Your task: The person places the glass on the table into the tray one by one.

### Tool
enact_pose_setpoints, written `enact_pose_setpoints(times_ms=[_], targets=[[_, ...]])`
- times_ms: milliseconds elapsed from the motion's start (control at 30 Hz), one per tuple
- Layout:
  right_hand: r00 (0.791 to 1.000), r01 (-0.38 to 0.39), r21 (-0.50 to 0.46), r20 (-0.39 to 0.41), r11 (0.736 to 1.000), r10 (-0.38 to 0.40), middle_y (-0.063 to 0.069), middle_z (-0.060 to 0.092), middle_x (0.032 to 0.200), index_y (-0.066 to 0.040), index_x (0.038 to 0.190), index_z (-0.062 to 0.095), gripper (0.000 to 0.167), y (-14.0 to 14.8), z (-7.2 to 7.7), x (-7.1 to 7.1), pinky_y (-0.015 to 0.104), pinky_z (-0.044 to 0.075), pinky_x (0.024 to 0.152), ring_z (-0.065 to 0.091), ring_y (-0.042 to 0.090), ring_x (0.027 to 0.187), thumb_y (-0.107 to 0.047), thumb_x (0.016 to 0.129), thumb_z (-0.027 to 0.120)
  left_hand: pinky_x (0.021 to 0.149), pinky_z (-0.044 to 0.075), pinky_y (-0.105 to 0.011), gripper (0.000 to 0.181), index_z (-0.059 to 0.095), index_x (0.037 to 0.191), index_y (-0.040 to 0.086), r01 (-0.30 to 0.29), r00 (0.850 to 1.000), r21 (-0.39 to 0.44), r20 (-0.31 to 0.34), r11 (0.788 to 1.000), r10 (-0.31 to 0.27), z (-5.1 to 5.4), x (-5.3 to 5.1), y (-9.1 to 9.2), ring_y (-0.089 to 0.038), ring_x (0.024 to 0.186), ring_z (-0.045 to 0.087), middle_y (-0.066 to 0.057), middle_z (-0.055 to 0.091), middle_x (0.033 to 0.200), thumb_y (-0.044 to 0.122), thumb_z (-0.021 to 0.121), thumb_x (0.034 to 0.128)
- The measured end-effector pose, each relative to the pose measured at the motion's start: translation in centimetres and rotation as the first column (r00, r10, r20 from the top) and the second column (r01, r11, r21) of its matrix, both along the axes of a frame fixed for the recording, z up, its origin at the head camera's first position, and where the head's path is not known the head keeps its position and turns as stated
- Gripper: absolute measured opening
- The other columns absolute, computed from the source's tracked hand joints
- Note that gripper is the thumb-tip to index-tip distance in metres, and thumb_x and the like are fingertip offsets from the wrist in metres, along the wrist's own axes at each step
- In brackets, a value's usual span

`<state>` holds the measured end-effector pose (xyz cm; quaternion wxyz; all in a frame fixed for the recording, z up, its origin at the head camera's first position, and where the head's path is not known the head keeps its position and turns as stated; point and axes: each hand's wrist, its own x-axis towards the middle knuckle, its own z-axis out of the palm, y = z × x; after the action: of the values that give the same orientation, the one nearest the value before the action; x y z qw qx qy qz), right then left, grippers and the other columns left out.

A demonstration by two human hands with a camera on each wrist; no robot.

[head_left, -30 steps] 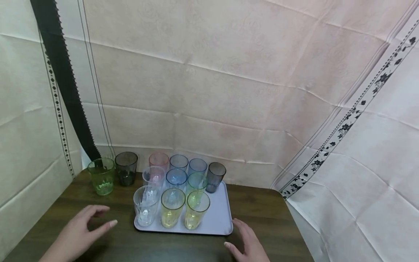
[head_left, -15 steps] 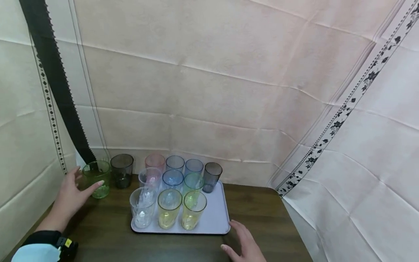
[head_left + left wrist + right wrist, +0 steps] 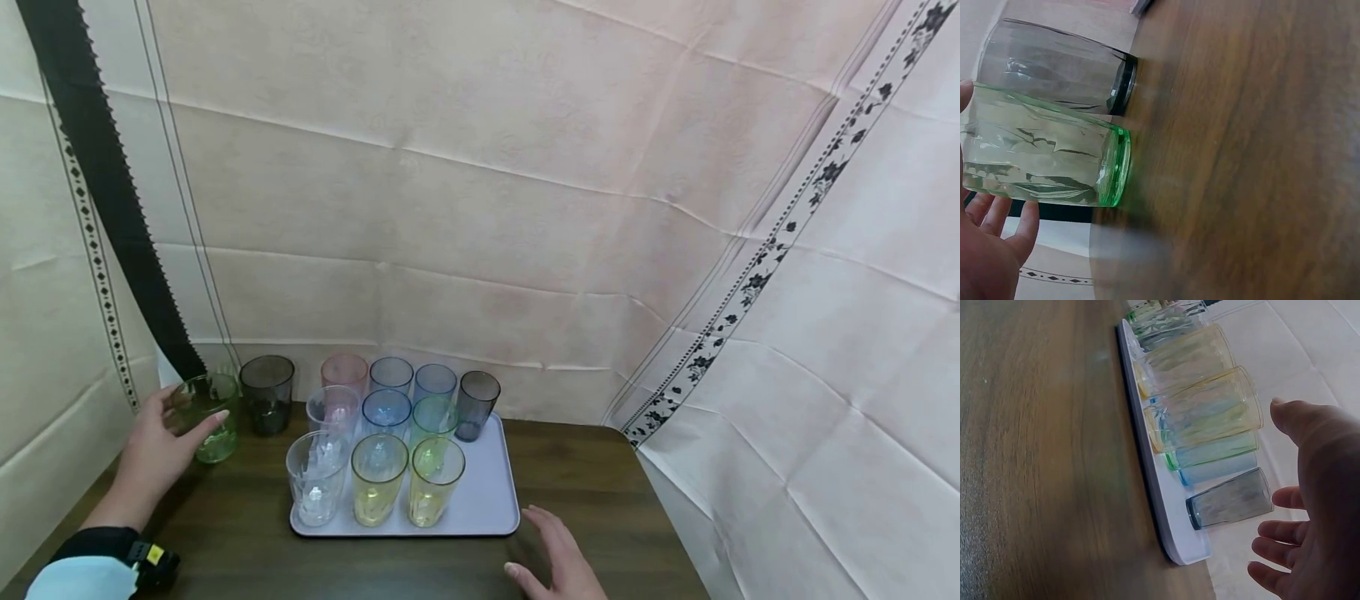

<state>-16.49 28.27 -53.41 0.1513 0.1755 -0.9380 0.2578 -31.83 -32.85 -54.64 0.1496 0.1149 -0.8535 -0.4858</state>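
Note:
A clear green glass (image 3: 216, 429) is at the table's left end; my left hand (image 3: 153, 454) grips it, thumb on the near right side and fingers around the left. In the left wrist view the green glass (image 3: 1047, 150) has its base close to the tabletop; I cannot tell whether it touches. Just beside it stands a dark grey glass (image 3: 1060, 69). My right hand (image 3: 558, 558) holds nothing, its fingers loosely spread by the front right corner of a white tray (image 3: 487, 492). In the right wrist view the hand (image 3: 1329, 487) is apart from a grey glass (image 3: 1232, 500).
Several glasses stand on the tray in rows, including yellow glasses (image 3: 435, 492) in front, a clear glass (image 3: 317, 483), blue glasses (image 3: 386, 408) and a pink glass (image 3: 345, 375). Cloth hangs (image 3: 420, 208) behind the brown wooden table (image 3: 570, 467).
My left hand has moved back and left to the green glass and taken hold of it. The glass has shifted slightly toward me. The right hand has stayed near the tray corner.

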Motion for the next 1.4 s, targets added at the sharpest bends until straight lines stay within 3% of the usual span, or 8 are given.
enact_pose_setpoints(times_ms=[200, 367, 433, 533, 833, 967, 1167, 1400], targets=[[1.000, 0.000, -0.006, 0.011, 1.000, 0.000, 0.013, 0.064, 0.149, -0.009, 0.149, 0.061, 0.067, -0.1, 0.1, 0.0, 0.055, 0.060, 0.103, 0.065, 0.033, 0.133, -0.040, 0.096, 0.088, 0.109, 0.039, -0.082, 0.114, 0.008, 0.173, -0.006, 0.045, 0.998, 0.023, -0.039, 0.999, -0.044, 0.6, 2.3, -0.1, -0.069, 0.149, 0.032, -0.045, 0.024, 0.168, 0.058, 0.072, 0.1043], [0.998, 0.003, -0.048, 0.061, 0.999, 0.000, 0.012, 0.063, 0.152, -0.010, 0.151, 0.060, 0.069, -0.2, 0.7, 0.2, 0.057, 0.058, 0.107, 0.062, 0.033, 0.137, -0.045, 0.097, 0.086, 0.102, 0.052, -0.015, 0.090, 0.026, 0.167, -0.008, 0.160, 0.968, -0.044, -0.187, 0.986, -0.165, 1.3, 5.5, 0.1, -0.017, 0.135, 0.056, -0.020, 0.055, 0.151, 0.033, 0.079, 0.1061], [0.997, 0.009, -0.069, 0.081, 0.998, -0.004, 0.011, 0.062, 0.153, -0.011, 0.153, 0.060, 0.071, -0.2, 1.1, 0.2, 0.058, 0.056, 0.109, 0.061, 0.032, 0.139, -0.046, 0.097, 0.086, 0.083, 0.042, 0.000, 0.080, 0.034, 0.163, -0.007, 0.222, 0.939, -0.070, -0.252, 0.973, -0.233, 1.8, 6.9, 0.4, 0.006, 0.122, 0.053, 0.002, 0.060, 0.142, 0.020, 0.082, 0.1044], [0.994, 0.018, -0.091, 0.105, 0.996, -0.008, 0.007, 0.061, 0.154, -0.012, 0.154, 0.058, 0.072, -0.5, 1.8, 0.3, 0.057, 0.055, 0.111, 0.059, 0.030, 0.141, -0.049, 0.098, 0.085, 0.088, 0.044, -0.001, 0.071, 0.043, 0.159, -0.003, 0.327, 0.887, -0.093, -0.314, 0.941, -0.339, 3.3, 9.2, 1.6, 0.016, 0.119, 0.053, 0.022, 0.060, 0.134, 0.005, 0.083, 0.1001], [0.982, -0.132, -0.237, 0.100, 0.962, 0.159, 0.001, 0.061, 0.156, -0.016, 0.159, 0.053, 0.073, -3.8, 3.7, 0.3, 0.044, 0.056, 0.112, 0.061, 0.026, 0.140, -0.047, 0.100, 0.084, 0.095, 0.056, -0.015, 0.083, 0.055, 0.156, 0.013, 0.538, 0.733, -0.217, -0.357, 0.815, -0.579, 7.8, 14.2, 9.1, -0.005, 0.115, 0.071, 0.003, 0.071, 0.138, 0.002, 0.095, 0.0848], [0.935, -0.326, -0.333, 0.027, 0.885, 0.355, 0.001, 0.059, 0.159, -0.013, 0.162, 0.049, 0.074, -6.6, 4.4, -0.3, 0.036, 0.053, 0.115, 0.059, 0.024, 0.144, -0.032, 0.100, 0.086, 0.095, 0.059, -0.024, 0.083, 0.056, 0.155, 0.018, 0.643, 0.654, -0.207, -0.352, 0.737, -0.670, 8.6, 14.9, 13.0, -0.009, 0.116, 0.069, 0.002, 0.068, 0.139, 0.010, 0.098, 0.0842], [0.796, -0.554, -0.465, -0.052, 0.690, 0.603, 0.011, 0.057, 0.160, -0.011, 0.167, 0.040, 0.082, -10.1, 5.6, -1.0, 0.041, 0.053, 0.117, 0.059, 0.029, 0.144, -0.006, 0.098, 0.085, 0.095, 0.064, -0.035, 0.077, 0.056, 0.155, 0.020, 0.803, 0.544, -0.052, -0.342, 0.593, -0.766, 8.3, 14.6, 18.2, -0.014, 0.124, 0.065, -0.003, 0.064, 0.141, 0.012, 0.095, 0.0888], [0.704, -0.552, -0.619, 0.013, 0.558, 0.710, 0.016, 0.053, 0.161, -0.012, 0.168, 0.041, 0.084, -11.6, 6.5, -0.4, 0.040, 0.055, 0.112, 0.066, 0.035, 0.136, 0.005, 0.097, 0.082, 0.097, 0.064, -0.037, 0.080, 0.053, 0.159, 0.015, 0.892, 0.406, -0.024, -0.397, 0.451, -0.823, 7.5, 14.0, 21.3, -0.018, 0.133, 0.059, -0.008, 0.057, 0.151, 0.005, 0.092, 0.0909]])
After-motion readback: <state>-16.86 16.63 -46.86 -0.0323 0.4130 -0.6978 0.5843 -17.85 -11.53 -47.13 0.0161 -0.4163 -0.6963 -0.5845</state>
